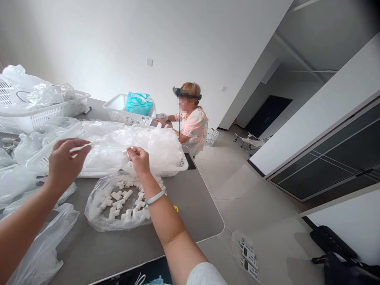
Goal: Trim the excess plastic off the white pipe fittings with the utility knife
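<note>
The bare left hand [67, 164] is raised, palm turned away, fingers [77, 144] pinched together; the bare right hand [139, 160] pinches likewise, a pale blue bangle [155, 197] around its wrist.

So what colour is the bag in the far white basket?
The plastic bag is turquoise, best seen in the head view.

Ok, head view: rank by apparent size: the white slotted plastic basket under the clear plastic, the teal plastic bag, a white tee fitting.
White slotted plastic basket, nearer, so partly flattered.
Teal plastic bag.
White tee fitting, smallest despite being close.
</note>
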Demonstrator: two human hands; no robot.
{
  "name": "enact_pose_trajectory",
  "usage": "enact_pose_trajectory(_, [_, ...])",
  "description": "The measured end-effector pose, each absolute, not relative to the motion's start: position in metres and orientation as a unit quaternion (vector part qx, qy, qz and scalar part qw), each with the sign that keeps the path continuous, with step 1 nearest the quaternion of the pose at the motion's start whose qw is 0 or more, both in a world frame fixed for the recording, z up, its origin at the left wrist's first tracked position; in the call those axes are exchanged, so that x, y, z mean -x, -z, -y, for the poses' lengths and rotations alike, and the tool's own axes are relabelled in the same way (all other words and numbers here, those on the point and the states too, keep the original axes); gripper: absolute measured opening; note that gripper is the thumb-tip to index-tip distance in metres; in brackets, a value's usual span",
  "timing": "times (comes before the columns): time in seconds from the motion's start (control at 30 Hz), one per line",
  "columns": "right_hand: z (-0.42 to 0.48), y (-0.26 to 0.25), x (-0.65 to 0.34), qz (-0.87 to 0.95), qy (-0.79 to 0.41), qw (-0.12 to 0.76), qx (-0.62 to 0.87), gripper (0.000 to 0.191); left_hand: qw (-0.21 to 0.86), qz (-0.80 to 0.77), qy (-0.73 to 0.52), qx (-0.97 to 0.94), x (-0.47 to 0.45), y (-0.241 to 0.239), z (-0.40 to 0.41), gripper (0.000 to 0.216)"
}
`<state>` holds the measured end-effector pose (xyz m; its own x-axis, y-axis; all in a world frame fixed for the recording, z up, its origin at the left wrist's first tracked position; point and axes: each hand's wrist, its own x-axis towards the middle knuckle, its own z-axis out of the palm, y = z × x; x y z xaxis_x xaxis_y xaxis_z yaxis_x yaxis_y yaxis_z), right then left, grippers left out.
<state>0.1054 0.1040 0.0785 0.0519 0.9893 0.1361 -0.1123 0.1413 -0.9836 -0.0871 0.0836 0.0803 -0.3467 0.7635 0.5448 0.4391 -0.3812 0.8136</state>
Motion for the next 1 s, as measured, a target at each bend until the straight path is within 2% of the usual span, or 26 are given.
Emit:
enact_pose_trajectory(0.07, [-0.102,-0.082,-0.108,0.497,-0.487,0.562,0.448,0.015,0.049,-0.474,-0.571,-0.668,0.076,-0.086,-0.068,0.032])
enact_pose_trajectory(0.13, [-0.098,-0.085,-0.110,0.513,-0.487,0.552,0.442,0.015,0.024,-0.442,-0.535,-0.719,0.070,-0.093,-0.066,0.036])
enact_pose_trajectory(0.3, [-0.079,-0.083,-0.121,0.639,-0.384,0.549,0.379,0.018,0.084,-0.569,-0.487,-0.658,0.077,-0.110,-0.099,0.052])
enact_pose_trajectory(0.43, [-0.074,-0.066,-0.128,0.658,-0.327,0.565,0.374,0.025,0.084,-0.540,-0.471,-0.692,0.083,-0.115,-0.105,0.023])
enact_pose_trajectory(0.6, [-0.076,-0.048,-0.134,0.676,-0.267,0.548,0.415,0.024,0.099,-0.482,-0.450,-0.746,0.090,-0.125,-0.097,0.012])
enact_pose_trajectory(0.67, [-0.071,-0.053,-0.140,0.697,-0.235,0.530,0.423,0.020,0.110,-0.498,-0.424,-0.748,0.093,-0.130,-0.100,0.010])
enact_pose_trajectory(0.83, [-0.063,-0.091,-0.147,0.796,-0.114,0.470,0.364,0.009,0.185,-0.511,-0.414,-0.730,0.090,-0.137,-0.107,0.026])
enact_pose_trajectory(0.93, [-0.074,-0.105,-0.142,0.846,-0.075,0.402,0.341,0.014,0.209,-0.505,-0.406,-0.732,0.084,-0.139,-0.103,0.021])
enact_pose_trajectory(1.0, [-0.084,-0.105,-0.141,0.852,-0.075,0.388,0.343,0.015,0.195,-0.496,-0.395,-0.749,0.083,-0.140,-0.099,0.013])
